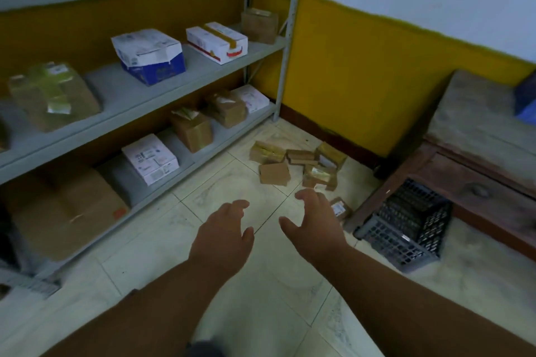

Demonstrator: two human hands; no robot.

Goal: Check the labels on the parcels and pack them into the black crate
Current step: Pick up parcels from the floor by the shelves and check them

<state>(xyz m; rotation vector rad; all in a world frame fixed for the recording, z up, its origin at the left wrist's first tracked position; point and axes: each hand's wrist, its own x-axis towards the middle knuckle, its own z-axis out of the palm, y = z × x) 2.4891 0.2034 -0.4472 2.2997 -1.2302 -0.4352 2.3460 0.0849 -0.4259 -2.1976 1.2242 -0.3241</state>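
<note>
A tiled floor (237, 246) fills the lower half of the view, meeting a wall painted yellow below and pale above. Along the left stands a grey metal shelf unit (203, 66) with two visible levels. Its upper level carries a taped brown box (53, 94), a white and blue box (149, 55), a white box with red print (217, 42) and a small brown box (259, 24) at the far end. The lower level holds a large brown carton (63, 211), a white labelled box (149, 162), two small brown boxes and a flat white packet at the far end.

On the right, a worn wooden worktop (478, 124) with a drawer stands against the wall. The black crate (406, 229) lies tipped on its side on the floor, leaning at the worktop's front leg, its lattice walls showing.

In the corner between shelf and worktop, a loose heap of small brown parcels (298, 165) sits on the floor, some bearing tape and white labels too blurred to read. One more labelled parcel (339, 209) lies apart from the heap, just beside the crate.

Two bare forearms reach forward from the bottom edge. The left hand (223, 235) and the right hand (316, 226) hang above the tiles, palms down, fingers spread and relaxed, holding nothing. The right fingertips are near the heap.
</note>
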